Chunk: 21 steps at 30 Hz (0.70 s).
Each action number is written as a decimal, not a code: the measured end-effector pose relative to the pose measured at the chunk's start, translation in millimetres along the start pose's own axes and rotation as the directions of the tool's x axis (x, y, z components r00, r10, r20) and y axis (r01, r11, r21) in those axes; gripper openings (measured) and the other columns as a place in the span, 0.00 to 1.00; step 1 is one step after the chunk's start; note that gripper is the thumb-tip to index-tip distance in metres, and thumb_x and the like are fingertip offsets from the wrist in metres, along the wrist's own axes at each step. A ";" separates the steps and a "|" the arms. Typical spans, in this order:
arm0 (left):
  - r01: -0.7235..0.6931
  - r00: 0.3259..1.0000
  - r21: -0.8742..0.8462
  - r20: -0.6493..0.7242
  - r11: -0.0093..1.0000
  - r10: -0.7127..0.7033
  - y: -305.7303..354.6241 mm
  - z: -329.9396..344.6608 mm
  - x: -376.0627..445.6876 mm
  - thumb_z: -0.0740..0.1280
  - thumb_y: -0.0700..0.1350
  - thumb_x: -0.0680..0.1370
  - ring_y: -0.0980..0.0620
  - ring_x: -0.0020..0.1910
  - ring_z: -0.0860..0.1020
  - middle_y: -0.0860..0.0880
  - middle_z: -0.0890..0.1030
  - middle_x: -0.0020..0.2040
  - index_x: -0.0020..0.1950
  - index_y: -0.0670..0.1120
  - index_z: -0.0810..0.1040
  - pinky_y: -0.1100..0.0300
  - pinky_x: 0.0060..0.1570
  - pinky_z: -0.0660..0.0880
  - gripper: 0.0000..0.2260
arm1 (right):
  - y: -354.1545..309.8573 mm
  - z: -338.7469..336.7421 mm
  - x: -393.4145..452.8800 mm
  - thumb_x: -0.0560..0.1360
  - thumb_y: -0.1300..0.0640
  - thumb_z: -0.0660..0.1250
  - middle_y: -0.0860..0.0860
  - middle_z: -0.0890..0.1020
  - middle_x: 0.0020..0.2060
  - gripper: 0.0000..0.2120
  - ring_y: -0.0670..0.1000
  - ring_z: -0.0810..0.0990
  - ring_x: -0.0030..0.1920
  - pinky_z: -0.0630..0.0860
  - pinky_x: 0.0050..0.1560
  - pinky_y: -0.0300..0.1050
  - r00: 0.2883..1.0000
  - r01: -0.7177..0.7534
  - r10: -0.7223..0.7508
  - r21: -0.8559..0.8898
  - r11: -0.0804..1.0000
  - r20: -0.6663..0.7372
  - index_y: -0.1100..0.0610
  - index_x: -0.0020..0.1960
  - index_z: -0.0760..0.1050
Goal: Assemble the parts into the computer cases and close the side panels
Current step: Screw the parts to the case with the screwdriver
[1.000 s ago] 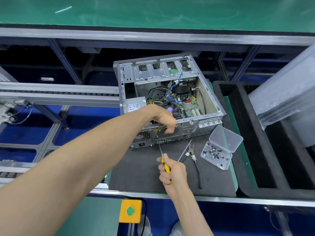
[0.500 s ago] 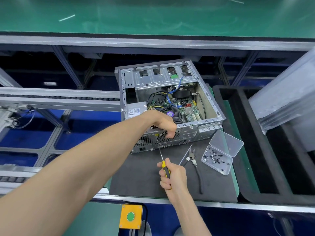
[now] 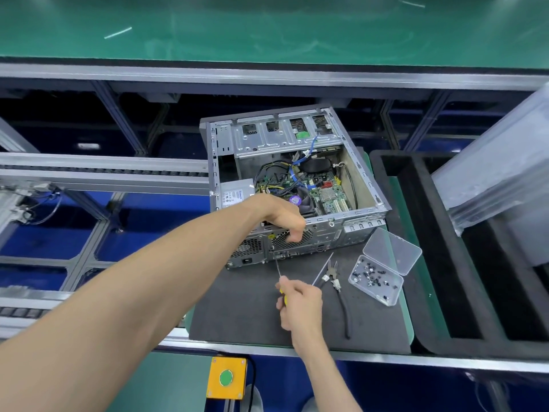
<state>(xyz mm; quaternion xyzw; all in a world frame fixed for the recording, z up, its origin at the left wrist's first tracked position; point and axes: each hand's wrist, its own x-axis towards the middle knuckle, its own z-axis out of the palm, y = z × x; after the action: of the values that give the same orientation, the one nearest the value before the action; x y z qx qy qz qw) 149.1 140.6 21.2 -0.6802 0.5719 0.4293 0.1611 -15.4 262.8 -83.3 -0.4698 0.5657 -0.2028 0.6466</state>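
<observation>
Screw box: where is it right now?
Head view: the clear screw box sits open on the dark mat, right of the pliers and just in front of the computer case's near right corner.

The case (image 3: 294,185) is a grey metal tower lying on its side on the mat (image 3: 237,316), open side up with no panel on it, rear face toward the near edge. Inside it, a silver drive cage sits at the far end, with a green board, a power supply and loose cables nearer.
</observation>
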 end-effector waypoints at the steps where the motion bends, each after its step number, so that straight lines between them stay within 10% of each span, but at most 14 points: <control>1: 0.002 1.000 0.011 0.006 1.000 -0.002 0.2 -0.2 0.0 0.71 0.45 0.65 0.52 0.24 0.62 0.54 0.65 0.18 0.22 0.50 0.66 0.55 0.34 0.58 0.16 | 3.3 -0.2 0.4 0.81 0.52 0.65 0.51 0.78 0.27 0.14 0.53 0.73 0.29 0.67 0.30 0.44 0.968 0.201 -0.240 -0.348 0.916 -0.072 0.60 0.43 0.79; 3: 0.000 1.000 0.024 0.025 1.000 -0.001 0.1 -0.1 1.8 0.70 0.45 0.65 0.52 0.21 0.60 0.53 0.64 0.21 0.24 0.50 0.65 0.54 0.35 0.57 0.15 | 7.8 3.3 1.7 0.83 0.54 0.62 0.51 0.76 0.27 0.15 0.54 0.73 0.29 0.65 0.33 0.46 0.863 0.359 -0.505 -0.676 0.644 -0.023 0.58 0.39 0.75; 6: -0.002 1.000 0.024 0.027 1.000 0.001 0.1 -0.8 4.7 0.70 0.45 0.66 0.52 0.22 0.60 0.54 0.65 0.21 0.25 0.49 0.66 0.54 0.36 0.57 0.14 | 3.7 6.1 2.2 0.83 0.53 0.60 0.51 0.72 0.25 0.19 0.50 0.65 0.25 0.62 0.29 0.44 0.986 0.146 -0.156 -0.146 0.978 -0.061 0.59 0.36 0.76; 8: -0.009 0.999 0.012 0.041 1.000 0.008 -0.1 -0.4 4.2 0.70 0.44 0.67 0.54 0.19 0.60 0.56 0.64 0.19 0.20 0.50 0.66 0.54 0.35 0.56 0.18 | -3.3 2.9 3.0 0.83 0.54 0.62 0.54 0.72 0.26 0.18 0.49 0.60 0.23 0.56 0.23 0.39 0.977 -0.212 0.192 0.296 0.931 0.096 0.64 0.41 0.80; 15: -0.050 0.970 0.116 -0.232 0.992 0.076 -2.5 8.3 -11.2 0.71 0.53 0.71 0.50 0.27 0.65 0.52 0.68 0.25 0.35 0.47 0.70 0.57 0.32 0.61 0.14 | -10.5 -6.2 -7.9 0.82 0.51 0.65 0.54 0.71 0.27 0.17 0.49 0.60 0.23 0.54 0.24 0.38 0.981 -0.165 0.139 0.205 0.965 0.134 0.63 0.43 0.79; 18: -0.284 0.652 0.035 -0.725 0.958 0.219 -11.2 27.9 -30.0 0.68 0.58 0.74 0.55 0.26 0.65 0.53 0.69 0.23 0.39 0.51 0.77 0.59 0.28 0.61 0.12 | -9.5 -24.2 -11.7 0.77 0.54 0.69 0.57 0.65 0.31 0.12 0.50 0.57 0.26 0.53 0.25 0.39 0.987 -0.060 0.044 0.101 0.993 0.154 0.60 0.40 0.72; 20: -0.579 0.375 -0.208 -0.927 0.788 0.031 -11.5 53.3 -43.4 0.67 0.52 0.75 0.57 0.24 0.63 0.53 0.70 0.22 0.33 0.51 0.80 0.60 0.27 0.60 0.12 | -14.3 -35.7 -11.8 0.77 0.55 0.68 0.56 0.65 0.31 0.13 0.50 0.57 0.26 0.54 0.25 0.41 0.989 0.020 -0.028 0.053 0.998 0.143 0.59 0.38 0.69; 21: -0.685 0.363 -0.336 -0.927 0.646 -0.097 -8.2 70.3 -48.6 0.67 0.49 0.75 0.56 0.24 0.63 0.53 0.69 0.22 0.29 0.50 0.79 0.62 0.26 0.59 0.13 | -18.4 -39.0 -10.9 0.77 0.55 0.68 0.55 0.65 0.29 0.14 0.50 0.59 0.26 0.56 0.25 0.41 0.988 0.067 -0.070 0.026 0.997 0.138 0.58 0.37 0.69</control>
<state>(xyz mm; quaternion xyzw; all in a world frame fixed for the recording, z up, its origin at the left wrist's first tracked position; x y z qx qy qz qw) 129.6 224.0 15.5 -0.6741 0.4838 0.2016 -0.5206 -49.4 248.0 -58.8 -0.4949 0.5006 -0.1976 0.6822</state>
